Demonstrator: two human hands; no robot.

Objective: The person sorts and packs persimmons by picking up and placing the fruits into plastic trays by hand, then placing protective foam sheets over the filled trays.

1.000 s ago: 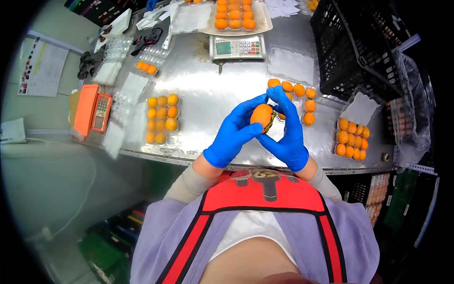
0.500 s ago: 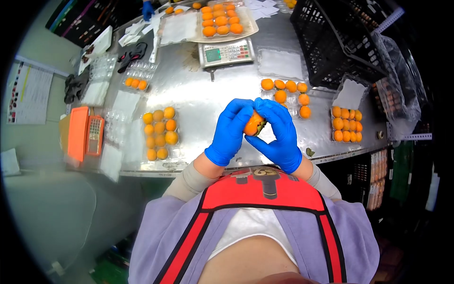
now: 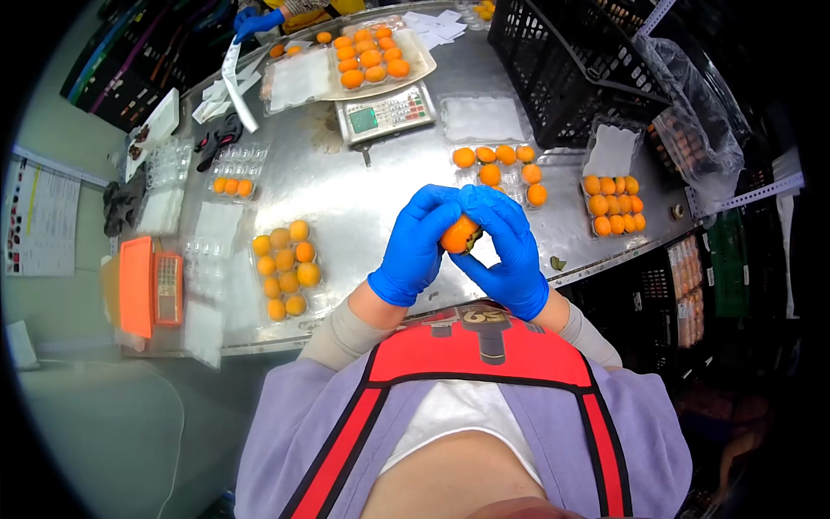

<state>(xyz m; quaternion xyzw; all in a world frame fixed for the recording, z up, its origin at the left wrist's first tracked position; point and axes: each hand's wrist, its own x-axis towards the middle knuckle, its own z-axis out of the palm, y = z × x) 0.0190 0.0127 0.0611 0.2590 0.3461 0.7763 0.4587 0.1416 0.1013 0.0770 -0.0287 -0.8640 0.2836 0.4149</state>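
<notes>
An orange persimmon with its green leafy calyx turned to the right is held over the front of the metal table. My left hand, in a blue glove, has its fingers closed round the left side. On the right, my right hand in a matching glove grips the top and the calyx side, its thumb below. Just beyond my hands lies a clear tray partly filled with persimmons. Another persimmon tray sits to the left, and a filled one to the right.
A scale stands at the back under a board of persimmons. A black crate rises at the back right. An orange-cased device is at far left. Across the table, a co-worker's gloved hand holds a paper strip. A leaf piece lies near the edge.
My view has turned, so the table appears tilted and shifted left. The persimmon stays in both hands, its calyx angled slightly differently. The co-worker's hand shows more, with a white strip.
</notes>
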